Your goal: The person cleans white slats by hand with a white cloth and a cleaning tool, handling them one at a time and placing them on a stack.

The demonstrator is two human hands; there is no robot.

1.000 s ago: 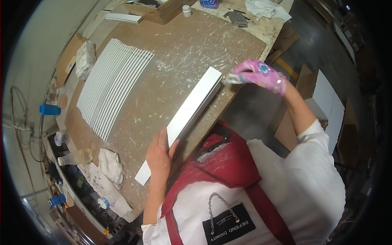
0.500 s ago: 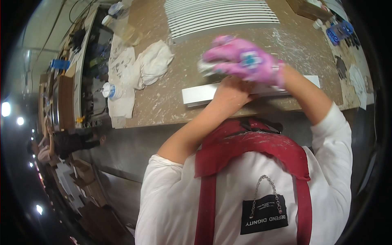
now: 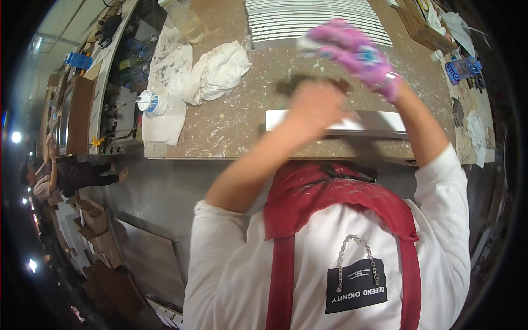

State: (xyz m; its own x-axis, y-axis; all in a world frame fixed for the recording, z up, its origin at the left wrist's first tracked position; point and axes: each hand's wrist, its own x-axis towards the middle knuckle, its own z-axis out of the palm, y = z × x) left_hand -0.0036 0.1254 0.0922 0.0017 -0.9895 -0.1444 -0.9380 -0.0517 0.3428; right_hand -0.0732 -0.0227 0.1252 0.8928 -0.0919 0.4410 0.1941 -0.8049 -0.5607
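A white strip (image 3: 379, 122), long and narrow, lies along the near edge of the brown worktable (image 3: 242, 121). My bare left hand (image 3: 319, 104) is above the strip's left half, smeared by motion, so its fingers cannot be read. A dark blur shows just beyond it; whether it is a shadow or a thing, I cannot tell. My right hand (image 3: 352, 52), in a pink glove with a pale blue patch, is raised farther back. Its fingers are curled around something small and white at their tips, too blurred to name. Beyond it, several white slats (image 3: 319, 22) lie in a row.
On the left lie a crumpled white cloth (image 3: 220, 71), a stained sheet (image 3: 165, 121) and a white tub (image 3: 149, 102). A clear jug (image 3: 184, 21) is behind them. At the right are a blue bottle (image 3: 463, 69) and a wooden box (image 3: 423, 25). Another person (image 3: 71, 179) stands far left.
My gloved right hand has moved up and away from the strip, slightly rightward. The left hand has lifted a little. My view has shifted, so the table contents sit differently.
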